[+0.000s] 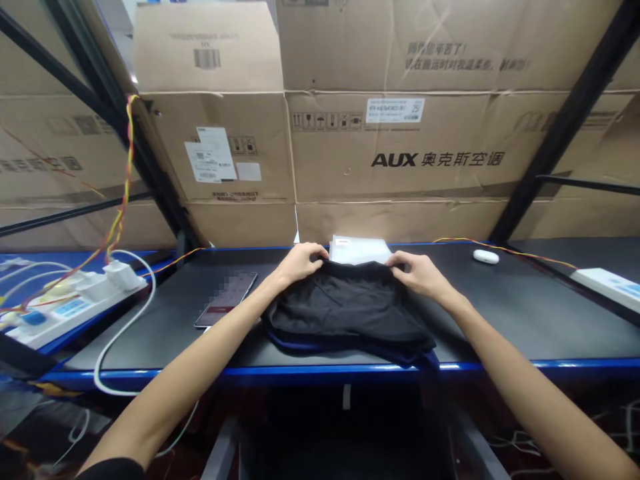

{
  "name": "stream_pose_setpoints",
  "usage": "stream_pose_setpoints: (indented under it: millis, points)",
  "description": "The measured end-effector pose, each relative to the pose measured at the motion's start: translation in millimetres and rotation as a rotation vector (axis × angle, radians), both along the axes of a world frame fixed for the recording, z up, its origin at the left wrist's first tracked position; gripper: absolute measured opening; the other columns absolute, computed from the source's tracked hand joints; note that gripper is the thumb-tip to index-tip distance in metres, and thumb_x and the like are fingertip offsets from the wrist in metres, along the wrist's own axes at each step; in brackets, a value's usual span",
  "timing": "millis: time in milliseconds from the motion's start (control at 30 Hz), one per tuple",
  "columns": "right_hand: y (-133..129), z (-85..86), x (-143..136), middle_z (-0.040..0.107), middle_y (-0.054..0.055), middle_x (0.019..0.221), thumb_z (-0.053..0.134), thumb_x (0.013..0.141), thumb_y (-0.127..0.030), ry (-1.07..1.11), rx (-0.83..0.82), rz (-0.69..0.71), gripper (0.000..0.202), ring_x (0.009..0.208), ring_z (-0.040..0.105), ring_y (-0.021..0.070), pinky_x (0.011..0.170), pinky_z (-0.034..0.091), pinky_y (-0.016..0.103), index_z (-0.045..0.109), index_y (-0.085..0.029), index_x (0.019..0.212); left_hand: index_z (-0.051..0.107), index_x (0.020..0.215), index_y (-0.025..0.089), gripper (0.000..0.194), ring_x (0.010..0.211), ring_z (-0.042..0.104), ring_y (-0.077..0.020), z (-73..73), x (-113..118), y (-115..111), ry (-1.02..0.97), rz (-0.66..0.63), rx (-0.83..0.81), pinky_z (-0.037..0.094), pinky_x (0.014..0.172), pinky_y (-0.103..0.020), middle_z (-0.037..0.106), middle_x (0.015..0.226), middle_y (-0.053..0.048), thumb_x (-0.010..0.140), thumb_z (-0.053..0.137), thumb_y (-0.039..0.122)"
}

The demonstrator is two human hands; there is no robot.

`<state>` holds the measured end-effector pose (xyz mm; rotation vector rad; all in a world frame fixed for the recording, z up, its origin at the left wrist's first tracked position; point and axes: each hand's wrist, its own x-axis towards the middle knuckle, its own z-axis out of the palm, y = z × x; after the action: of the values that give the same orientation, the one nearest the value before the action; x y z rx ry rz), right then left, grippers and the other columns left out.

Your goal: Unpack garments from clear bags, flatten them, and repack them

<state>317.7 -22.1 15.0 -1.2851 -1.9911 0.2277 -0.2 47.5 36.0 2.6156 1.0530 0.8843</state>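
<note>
A black cloth garment (350, 307) lies on the dark table, its near edge reaching the table's blue front rim. Dark blue fabric (340, 349) shows beneath its lower edge. Fingers and thumb of my left hand (303, 263) pinch the garment's far left corner. At the far right corner, my right hand (417, 272) pinches the same edge, so the far edge is held between both hands. Just behind that edge sits a clear, whitish plastic packet (361, 249), its front part hidden by the cloth. The garment's exact kind cannot be made out.
A phone (227, 300) lies left of my left forearm. Power strips stand at the left (75, 303) and right (613, 288), with white cables (150, 293) looping over the front edge. A small white case (485, 257) rests at the back right. Cardboard sheets (400, 180) wall the back.
</note>
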Motion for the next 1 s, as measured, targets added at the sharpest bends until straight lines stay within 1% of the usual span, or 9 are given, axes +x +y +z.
stream_pose_setpoints:
  millis: [133, 333, 467, 600, 700, 767, 833, 900, 1000]
  points:
    - [-22, -3.2, 0, 0.078, 0.001, 0.093, 0.053, 0.081, -0.028, -0.067, -0.047, 0.057, 0.025, 0.090, 0.071, 0.0261, 0.088, 0.053, 0.040, 0.075, -0.026, 0.091, 0.075, 0.088, 0.020, 0.022, 0.089, 0.065, -0.0176, 5.1, -11, -17, 0.098, -0.077, 0.024, 0.049, 0.088, -0.029, 0.074, 0.094, -0.001, 0.078, 0.058, 0.012]
    - [-43, -15.4, 6, 0.075, 0.003, 0.114, 0.054, 0.086, -0.032, -0.148, -0.131, 0.136, 0.030, 0.109, 0.069, 0.0280, 0.101, 0.050, 0.041, 0.077, -0.025, 0.104, 0.076, 0.098, 0.023, 0.025, 0.098, 0.067, -0.0197, 0.2, -23, -41, 0.324, -0.136, -0.009, 0.048, 0.092, -0.030, 0.074, 0.104, -0.002, 0.087, 0.054, 0.018]
    - [-46, -16.0, 7, 0.071, 0.005, 0.121, 0.054, 0.090, -0.039, -0.125, -0.217, 0.139, 0.033, 0.118, 0.064, 0.0291, 0.106, 0.047, 0.044, 0.075, -0.025, 0.112, 0.075, 0.106, 0.024, 0.027, 0.104, 0.067, -0.0198, 1.7, -27, -49, 0.344, -0.123, -0.048, 0.047, 0.097, -0.031, 0.074, 0.110, -0.002, 0.090, 0.053, 0.023]
    - [-57, -8.7, 6, 0.070, 0.003, 0.124, 0.057, 0.091, -0.045, -0.030, -0.145, 0.134, 0.034, 0.126, 0.058, 0.0301, 0.111, 0.042, 0.047, 0.074, -0.027, 0.114, 0.073, 0.111, 0.024, 0.027, 0.116, 0.063, -0.0216, 11.7, -39, -61, 0.246, -0.122, -0.076, 0.044, 0.104, -0.033, 0.069, 0.126, -0.004, 0.090, 0.058, 0.032]
    - [-76, 1.4, 6, 0.070, 0.005, 0.126, 0.061, 0.089, -0.048, 0.059, -0.145, 0.174, 0.035, 0.125, 0.058, 0.0301, 0.113, 0.040, 0.047, 0.073, -0.027, 0.116, 0.074, 0.105, 0.022, 0.027, 0.110, 0.065, -0.0219, 22.2, -55, -77, 0.157, -0.181, -0.226, 0.046, 0.101, -0.032, 0.071, 0.119, -0.005, 0.087, 0.064, 0.039]
    - [-90, 7.2, 8, 0.069, 0.005, 0.126, 0.067, 0.085, -0.049, 0.054, -0.249, 0.241, 0.038, 0.121, 0.060, 0.0306, 0.109, 0.043, 0.047, 0.072, -0.029, 0.117, 0.075, 0.095, 0.021, 0.026, 0.103, 0.066, -0.0215, 27.9, -65, -89, 0.171, -0.216, -0.398, 0.048, 0.096, -0.030, 0.073, 0.110, -0.004, 0.083, 0.070, 0.044]
    - [-101, 9.5, 9, 0.068, 0.005, 0.127, 0.072, 0.080, -0.050, 0.006, -0.340, 0.327, 0.041, 0.120, 0.060, 0.0308, 0.107, 0.045, 0.047, 0.072, -0.031, 0.116, 0.075, 0.090, 0.023, 0.028, 0.107, 0.065, -0.0221, 31.1, -73, -99, 0.211, -0.237, -0.501, 0.046, 0.097, -0.029, 0.071, 0.115, -0.003, 0.074, 0.079, 0.046]
    - [-107, 7.9, 11, 0.068, 0.005, 0.126, 0.074, 0.078, -0.050, -0.022, -0.371, 0.367, 0.038, 0.120, 0.060, 0.0304, 0.106, 0.045, 0.046, 0.074, -0.032, 0.112, 0.075, 0.092, 0.025, 0.032, 0.114, 0.061, -0.0229, 31.7, -78, -106, 0.239, -0.246, -0.521, 0.043, 0.101, -0.030, 0.066, 0.125, -0.002, 0.069, 0.082, 0.046]
    - [-109, 2.4, 14, 0.071, 0.005, 0.121, 0.070, 0.083, -0.048, 0.018, -0.371, 0.334, 0.027, 0.117, 0.061, 0.0287, 0.105, 0.045, 0.044, 0.076, -0.031, 0.103, 0.075, 0.092, 0.025, 0.025, 0.114, 0.060, -0.0218, 30.7, -80, -109, 0.245, -0.244, -0.505, 0.042, 0.101, -0.029, 0.064, 0.128, -0.002, 0.077, 0.076, 0.044]
